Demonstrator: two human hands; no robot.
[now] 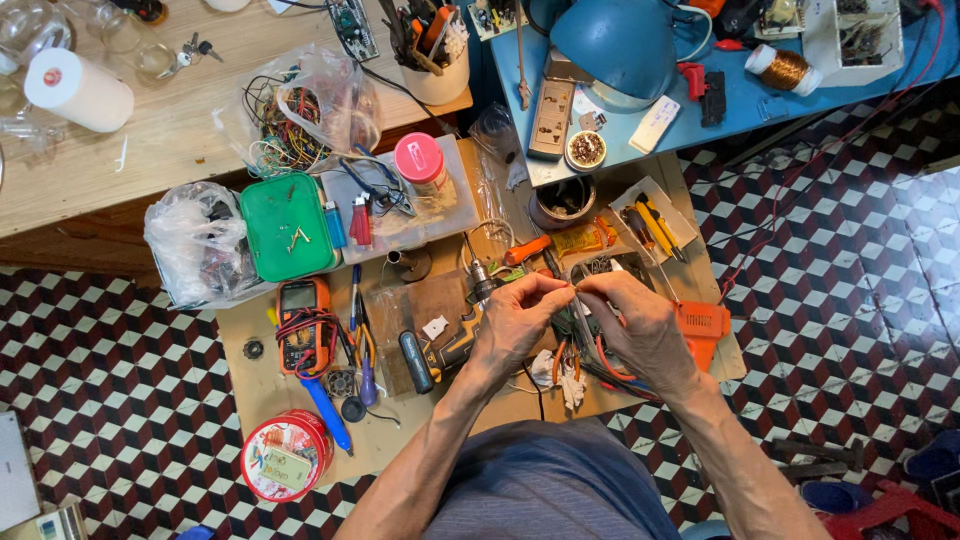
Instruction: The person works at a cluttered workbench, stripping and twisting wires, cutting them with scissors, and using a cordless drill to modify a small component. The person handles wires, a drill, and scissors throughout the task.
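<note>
While both hands meet over the low work board (300,420), the left hand (515,320) and right hand (640,325) pinch something tiny between their fingertips, maybe a thin wire; it is too small to tell. Both hands are closed tight on it, fingers almost touching. This looks like a careful joining or twisting step, so steady fingers are needed. Just left of the grip lies a cordless drill (450,340). Just right sits an orange tool (703,325). Farther left is an orange meter (305,320).
</note>
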